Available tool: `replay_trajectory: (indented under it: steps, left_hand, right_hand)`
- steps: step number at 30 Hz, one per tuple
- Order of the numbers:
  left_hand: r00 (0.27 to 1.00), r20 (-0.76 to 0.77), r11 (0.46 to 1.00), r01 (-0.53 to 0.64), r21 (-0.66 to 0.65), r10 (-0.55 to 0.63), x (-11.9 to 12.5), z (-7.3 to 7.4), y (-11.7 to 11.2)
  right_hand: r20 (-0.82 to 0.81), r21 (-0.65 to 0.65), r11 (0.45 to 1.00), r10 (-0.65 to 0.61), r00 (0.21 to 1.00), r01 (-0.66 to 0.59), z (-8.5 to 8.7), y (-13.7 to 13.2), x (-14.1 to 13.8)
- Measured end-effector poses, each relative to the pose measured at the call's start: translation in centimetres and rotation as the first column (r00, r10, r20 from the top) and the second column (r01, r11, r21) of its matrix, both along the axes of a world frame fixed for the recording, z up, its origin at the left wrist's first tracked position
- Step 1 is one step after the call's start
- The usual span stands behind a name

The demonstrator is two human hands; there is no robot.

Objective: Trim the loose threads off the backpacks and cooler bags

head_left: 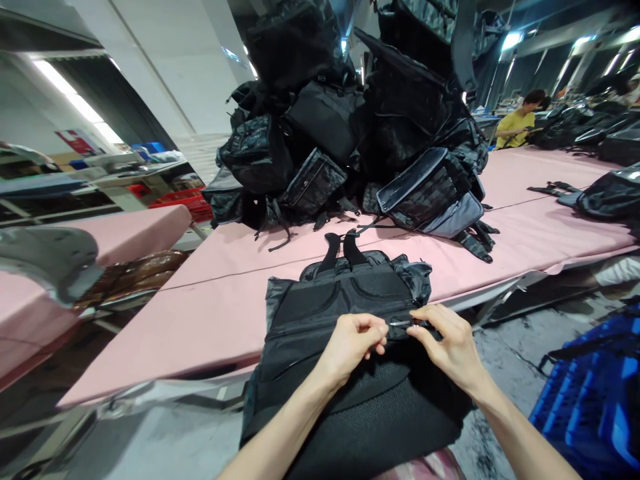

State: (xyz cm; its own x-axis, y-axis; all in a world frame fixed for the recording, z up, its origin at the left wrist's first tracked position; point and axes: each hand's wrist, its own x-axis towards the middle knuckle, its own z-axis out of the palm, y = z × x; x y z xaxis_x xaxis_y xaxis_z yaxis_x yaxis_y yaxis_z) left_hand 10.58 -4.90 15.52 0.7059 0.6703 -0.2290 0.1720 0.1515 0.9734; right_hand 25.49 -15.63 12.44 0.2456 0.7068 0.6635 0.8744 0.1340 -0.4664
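A black backpack (345,300) lies flat on the near edge of the pink table (210,313), back panel up, its lower part hanging toward me. My left hand (353,343) is closed in a pinch on the backpack's fabric by a zipper line. My right hand (445,340) is closed too, pinching a small metal zipper pull (400,323) just right of the left hand. Both hands meet at the middle right of the bag.
A tall heap of black backpacks (350,127) fills the table behind. More bags (610,193) lie at the right, where a person in a yellow shirt (517,123) sits. Blue crates (595,393) stand on the floor at right. Another pink table (125,233) is at left.
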Motion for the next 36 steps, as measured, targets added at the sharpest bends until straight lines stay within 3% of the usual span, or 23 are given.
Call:
replay_trajectory:
  steps: [10,12,14,17,19,22,25,27,28,32,34,36]
  left_hand:
    - [0.998,-0.044,0.999,0.042,0.004,-0.042,0.6,-0.4,-0.1]
    - [0.996,-0.065,0.998,0.067,0.015,-0.066,0.5,-0.4,-0.3]
    - [0.984,-0.098,0.987,0.152,0.054,-0.147,0.0,-0.3,-0.5]
    - [0.941,-0.184,0.930,0.316,0.188,-0.283,-0.9,-0.2,0.0]
    - [0.937,-0.249,0.876,0.324,0.356,-0.245,-1.0,-0.6,0.9]
    - [0.926,-0.319,0.736,0.357,0.574,-0.201,-0.1,-2.0,2.0]
    - [0.846,-0.402,0.616,0.532,0.581,-0.352,1.2,-3.9,1.8]
    - [0.806,-0.449,0.559,0.592,0.581,-0.386,1.7,-4.9,1.3]
    - [0.795,-0.469,0.531,0.606,0.593,-0.383,1.8,-5.3,1.1]
    - [0.776,-0.506,0.449,0.631,0.633,-0.377,1.5,-5.9,0.3]
    - [0.781,-0.501,0.446,0.624,0.642,-0.372,1.2,-6.0,0.3]
    - [0.789,-0.480,0.461,0.613,0.641,-0.383,0.9,-6.1,0.5]
  right_hand:
    - [-0.162,-0.026,1.000,0.000,0.987,-0.004,-0.8,-0.7,0.2]
    - [-0.168,-0.044,0.999,-0.033,0.985,0.026,-0.8,-0.6,0.6]
    - [-0.300,-0.060,0.993,-0.118,0.947,0.105,-1.4,-1.0,2.1]
    - [-0.614,-0.082,0.959,-0.263,0.745,0.271,-3.9,-3.7,5.5]
    - [-0.729,-0.215,0.918,-0.379,0.571,0.334,-6.7,-6.8,6.5]
    - [-0.773,-0.527,0.832,-0.554,0.309,0.176,-10.8,-11.3,5.1]
    - [-0.815,-0.538,0.834,-0.551,0.178,0.122,-12.9,-13.2,2.8]
    - [-0.837,-0.468,0.857,-0.508,0.202,0.218,-12.8,-13.1,2.1]
    - [-0.835,-0.433,0.870,-0.486,0.257,0.237,-12.5,-12.7,2.0]
    - [-0.760,-0.422,0.906,-0.364,0.539,0.018,-10.1,-10.2,2.4]
    - [-0.784,-0.417,0.904,-0.304,0.541,-0.096,-8.6,-9.3,2.8]
    - [-0.870,-0.355,0.919,-0.258,0.421,-0.171,-6.7,-9.1,3.5]
